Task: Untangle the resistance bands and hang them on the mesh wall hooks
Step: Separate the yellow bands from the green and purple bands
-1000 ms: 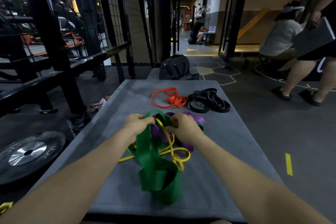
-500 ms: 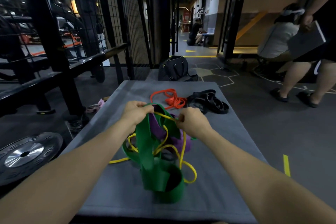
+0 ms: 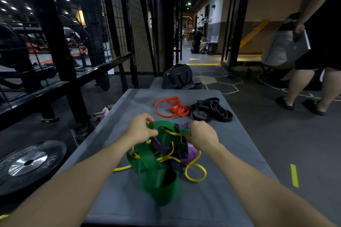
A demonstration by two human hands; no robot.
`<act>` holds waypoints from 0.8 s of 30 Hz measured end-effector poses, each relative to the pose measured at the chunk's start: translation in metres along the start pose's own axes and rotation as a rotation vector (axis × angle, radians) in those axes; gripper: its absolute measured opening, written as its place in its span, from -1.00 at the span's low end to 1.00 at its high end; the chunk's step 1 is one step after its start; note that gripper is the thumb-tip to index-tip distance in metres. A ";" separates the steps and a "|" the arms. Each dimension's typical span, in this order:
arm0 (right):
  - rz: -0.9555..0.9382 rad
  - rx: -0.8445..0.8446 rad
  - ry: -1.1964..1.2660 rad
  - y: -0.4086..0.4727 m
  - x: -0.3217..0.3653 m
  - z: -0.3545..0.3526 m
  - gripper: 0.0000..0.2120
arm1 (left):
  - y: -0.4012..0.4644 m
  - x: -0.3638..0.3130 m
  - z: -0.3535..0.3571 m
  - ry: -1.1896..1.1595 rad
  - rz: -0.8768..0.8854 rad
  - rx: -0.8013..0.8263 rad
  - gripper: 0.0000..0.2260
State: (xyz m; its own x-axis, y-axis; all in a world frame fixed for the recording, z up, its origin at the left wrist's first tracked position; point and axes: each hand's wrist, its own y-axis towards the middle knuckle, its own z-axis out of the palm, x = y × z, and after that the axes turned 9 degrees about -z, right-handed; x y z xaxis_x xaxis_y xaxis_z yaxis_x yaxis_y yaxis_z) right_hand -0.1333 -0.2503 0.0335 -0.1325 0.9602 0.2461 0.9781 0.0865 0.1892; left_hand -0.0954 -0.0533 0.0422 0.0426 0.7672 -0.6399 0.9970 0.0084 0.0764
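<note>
A tangle of bands hangs between my hands over the grey table (image 3: 239, 145): a wide green band (image 3: 156, 177), a purple band (image 3: 190, 153) and a thin yellow band (image 3: 195, 172) looped through them. My left hand (image 3: 142, 131) grips the top of the green band. My right hand (image 3: 202, 137) pinches the yellow band together with the purple one. Farther back on the table lie an orange band (image 3: 171, 109) and a pile of black bands (image 3: 212, 110). The black mesh wall (image 3: 136, 29) rises at the far left; I see no hooks on it.
A black bag (image 3: 178, 77) sits beyond the table's far end. A weight plate (image 3: 27, 162) lies on the floor at left beside black rack beams (image 3: 60, 83). A person (image 3: 317, 46) walks at the right, and another sits behind.
Both hands have lifted the tangle and drawn slightly apart. The yellow loop has slipped lower to the right, and the green band's lower fold has swung toward me.
</note>
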 end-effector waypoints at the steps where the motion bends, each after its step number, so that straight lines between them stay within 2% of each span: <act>1: 0.008 0.005 -0.014 -0.002 -0.003 0.000 -0.69 | -0.001 0.003 -0.004 0.079 0.027 0.008 -0.62; 4: -0.017 -0.052 -0.089 -0.003 -0.007 -0.004 -0.64 | -0.002 0.005 -0.020 0.229 0.120 0.019 -0.59; 6: -0.039 -0.103 -0.106 -0.001 -0.002 -0.007 -0.74 | 0.001 -0.002 -0.035 0.236 0.145 -0.041 -0.62; 9: -0.038 -0.157 -0.102 0.004 0.012 -0.014 -0.88 | 0.012 -0.019 -0.052 0.097 0.146 -0.121 -0.64; 13: -0.039 -0.211 -0.041 0.011 0.023 -0.028 -0.62 | 0.028 -0.039 -0.062 -0.111 0.113 -0.164 -0.69; 16: -0.042 -0.275 0.009 0.014 0.023 -0.046 -0.65 | 0.035 -0.064 -0.064 -0.302 0.136 -0.226 -0.72; 20: -0.082 -0.263 0.457 0.020 0.017 -0.067 -0.84 | 0.038 -0.084 -0.065 -0.619 0.145 -0.104 -0.81; 22: -0.080 -0.296 0.600 0.023 0.015 -0.071 -0.74 | 0.035 -0.082 -0.065 -0.660 0.165 -0.047 -0.77; 24: -0.097 -0.253 0.674 0.023 0.017 -0.070 -0.51 | 0.028 -0.077 -0.062 -0.651 0.183 -0.013 -0.74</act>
State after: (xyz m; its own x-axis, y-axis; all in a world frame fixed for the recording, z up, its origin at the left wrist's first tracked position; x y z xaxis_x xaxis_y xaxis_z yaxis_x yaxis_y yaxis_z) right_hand -0.1238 -0.2508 0.1083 -0.3666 0.5718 0.7340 0.9007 0.0204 0.4339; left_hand -0.0743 -0.0720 0.1411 0.2446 0.2137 -0.9458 0.9694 -0.0742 0.2340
